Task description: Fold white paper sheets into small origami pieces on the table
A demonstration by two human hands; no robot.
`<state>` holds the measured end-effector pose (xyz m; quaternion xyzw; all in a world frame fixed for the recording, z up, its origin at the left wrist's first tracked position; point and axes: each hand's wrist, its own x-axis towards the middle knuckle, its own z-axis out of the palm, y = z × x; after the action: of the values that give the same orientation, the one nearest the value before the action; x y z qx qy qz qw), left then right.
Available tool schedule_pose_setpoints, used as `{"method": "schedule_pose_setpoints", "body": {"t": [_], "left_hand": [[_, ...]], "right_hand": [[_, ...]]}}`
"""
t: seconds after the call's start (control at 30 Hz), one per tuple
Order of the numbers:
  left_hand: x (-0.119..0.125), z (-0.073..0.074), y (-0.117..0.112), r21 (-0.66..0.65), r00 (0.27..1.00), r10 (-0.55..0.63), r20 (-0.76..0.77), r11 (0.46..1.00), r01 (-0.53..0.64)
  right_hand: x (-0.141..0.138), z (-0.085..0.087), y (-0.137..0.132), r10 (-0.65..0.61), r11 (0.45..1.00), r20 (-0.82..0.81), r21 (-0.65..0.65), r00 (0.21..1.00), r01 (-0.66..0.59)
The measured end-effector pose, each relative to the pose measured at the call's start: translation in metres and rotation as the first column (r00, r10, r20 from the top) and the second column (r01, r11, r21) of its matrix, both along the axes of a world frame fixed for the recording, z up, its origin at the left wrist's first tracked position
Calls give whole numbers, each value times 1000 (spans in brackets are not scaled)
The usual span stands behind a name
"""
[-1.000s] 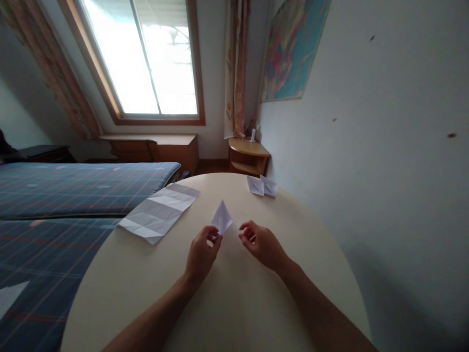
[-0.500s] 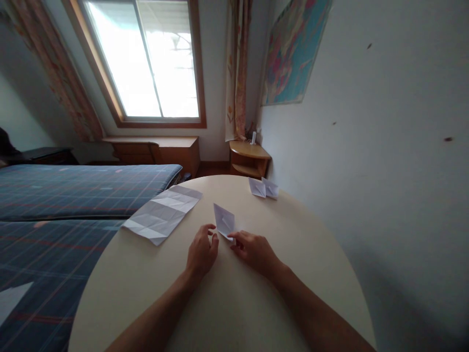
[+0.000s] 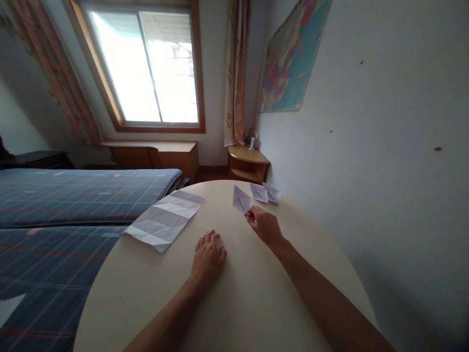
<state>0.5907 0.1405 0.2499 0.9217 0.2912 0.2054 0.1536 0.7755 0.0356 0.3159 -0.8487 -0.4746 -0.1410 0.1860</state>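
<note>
My right hand pinches the lower right corner of a folded white paper piece near the far side of the round table. Just right of that piece, two similar folded paper pieces stand side by side close to the table's far edge. My left hand lies palm down on the tabletop, fingers loosely spread and holding nothing. To its upper left a creased white paper sheet lies unfolded, its fold lines showing in light and shade.
The cream round table stands against the white wall on the right. A plaid-covered bed borders it on the left, with a bit of white paper on it. Behind are a small corner shelf and a wooden desk.
My right hand has carried the folded paper piece forward and right, beside the other two. My left hand has come away from it and settled flat on the table.
</note>
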Motion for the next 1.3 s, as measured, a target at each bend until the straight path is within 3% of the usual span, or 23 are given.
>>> {"method": "schedule_pose_setpoints", "body": {"t": [0.33,0.63,0.83,1.13,1.3], "left_hand": [[0,5,-1,-19,997,14,-79,1000,-15],[1,5,-1,-34,998,21,-61,999,-23],[0,5,-1,-31,998,20,-65,999,-22],[1,4,-2,-31,998,35,-48,999,-37],[-9,16,21,106,996,86,-21,991,-83]], "right_hand": [[60,-13,45,-171,985,-10,-37,985,170],[82,-33,55,-276,961,-31,-36,961,275],[86,-37,63,-313,950,-35,-36,949,311],[73,-29,73,-303,951,-23,-64,953,301],[49,-30,56,-273,960,-23,-73,962,270]]}}
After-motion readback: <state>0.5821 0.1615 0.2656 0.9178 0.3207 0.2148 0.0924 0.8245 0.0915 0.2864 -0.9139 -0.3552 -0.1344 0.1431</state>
